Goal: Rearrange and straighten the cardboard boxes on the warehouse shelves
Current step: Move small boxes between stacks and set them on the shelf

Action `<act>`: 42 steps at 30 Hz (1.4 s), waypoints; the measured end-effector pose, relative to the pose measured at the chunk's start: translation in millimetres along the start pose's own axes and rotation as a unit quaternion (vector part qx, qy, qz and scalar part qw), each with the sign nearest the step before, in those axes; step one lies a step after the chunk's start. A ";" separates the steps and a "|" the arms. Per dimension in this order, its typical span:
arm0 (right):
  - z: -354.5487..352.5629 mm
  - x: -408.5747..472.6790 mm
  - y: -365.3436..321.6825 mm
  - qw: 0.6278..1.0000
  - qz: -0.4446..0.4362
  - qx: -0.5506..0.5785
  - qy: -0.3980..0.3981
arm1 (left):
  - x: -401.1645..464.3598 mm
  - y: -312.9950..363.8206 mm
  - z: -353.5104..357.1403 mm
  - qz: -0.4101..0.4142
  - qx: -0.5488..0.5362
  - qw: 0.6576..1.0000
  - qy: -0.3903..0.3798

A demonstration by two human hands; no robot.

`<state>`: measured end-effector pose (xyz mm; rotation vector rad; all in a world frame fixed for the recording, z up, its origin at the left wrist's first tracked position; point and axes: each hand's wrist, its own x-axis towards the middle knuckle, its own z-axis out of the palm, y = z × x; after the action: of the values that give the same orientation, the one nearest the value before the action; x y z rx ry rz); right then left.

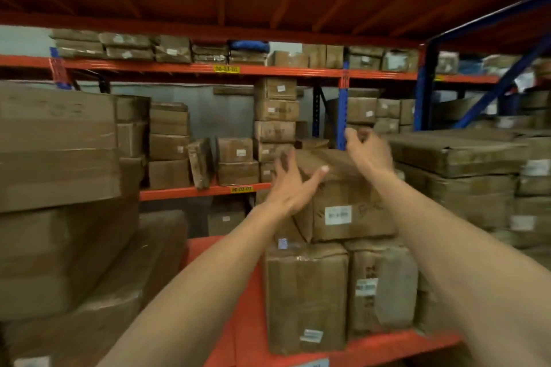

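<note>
both arms are stretched out to one cardboard box (351,202), the top one of a small stack on the near orange shelf (244,322). it sits across two upright boxes: the left lower box (307,298) and the right lower box (381,286), each with a white label low on its front. the top box looks a bit skewed, its left corner sticking out past the one underneath, and it has a white label plus some scribbled marker on the front.

left hand (290,185) is flat on the box's upper left corner, fingers spread and straight, thumb stretched over the top edge. more of a press than a grip. right hand (368,149) is up at the far top edge with fingers curled, but it's motion-blurred, so honestly can't tell if it's really clamped on the edge or just hooked near it. the two hands are apart, one at each end of the box top.

to the left there's a pile of big flat cartons (56,158), to the right another stack of wide cartons (456,155). behind, the back rack (205,191) is full of smaller boxes, with one tall column of boxes (275,116) in the middle and a blue upright post (343,110) just beside the right hand in the picture.
</note>
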<state>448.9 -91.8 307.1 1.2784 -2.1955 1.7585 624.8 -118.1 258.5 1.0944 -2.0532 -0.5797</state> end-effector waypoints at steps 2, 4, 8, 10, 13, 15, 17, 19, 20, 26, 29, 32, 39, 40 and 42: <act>-18.0 8.7 50.3 0.998 0.062 -0.026 0.019 | 4.4 14.2 26.9 -0.056 -0.049 0.995 -0.065; -26.6 13.8 87.4 0.991 0.132 0.003 -0.007 | 4.6 19.1 42.1 -0.073 -0.124 0.987 -0.074; -25.9 6.1 107.8 0.958 0.229 0.127 -0.114 | 9.0 11.5 49.5 -0.139 -0.278 0.950 -0.001; -20.1 5.5 108.1 0.943 0.245 0.205 -0.099 | 12.4 7.1 55.5 -0.177 -0.330 0.927 0.008; -8.1 2.8 102.9 0.929 0.262 0.260 -0.029 | 15.1 6.2 70.5 -0.189 -0.401 0.895 0.044; 1.0 -5.0 97.4 0.929 0.259 0.262 0.029 | 16.3 4.6 71.2 -0.185 -0.428 0.881 0.074; 5.6 -15.3 84.6 0.933 0.238 0.263 0.055 | 12.5 -1.5 59.2 -0.177 -0.462 0.866 0.075; 8.1 -23.6 61.0 0.941 0.203 0.268 0.046 | 9.2 -15.4 45.0 -0.173 -0.494 0.850 0.067; 9.6 -27.5 47.1 0.946 0.183 0.263 0.044 | 6.8 -23.5 37.8 -0.172 -0.505 0.843 0.067; 44.5 -57.5 -31.2 0.941 0.156 0.298 0.028 | -8.9 -53.8 -57.5 -0.137 -0.467 0.865 0.123; 77.4 -90.2 -62.2 0.919 0.165 0.359 -0.020 | -27.3 -71.9 -118.3 -0.124 -0.377 0.900 0.179; 113.6 -128.2 -83.9 0.871 0.223 0.432 -0.070 | -48.5 -89.9 -164.3 -0.127 -0.306 0.921 0.202; 200.8 -222.8 -54.0 0.788 0.379 0.466 -0.132 | -101.1 -163.7 -189.0 -0.214 -0.216 0.944 0.130; 206.6 -232.2 -45.3 0.800 0.383 0.445 -0.125 | -112.2 -178.7 -178.6 -0.227 -0.226 0.938 0.134; 212.7 -241.3 -33.4 0.839 0.368 0.390 -0.090 | -125.2 -201.2 -159.7 -0.236 -0.255 0.927 0.143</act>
<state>720.2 -133.9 136.3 0.6445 -2.3182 3.1876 898.4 -128.8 176.8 1.2596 -1.2771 -1.0543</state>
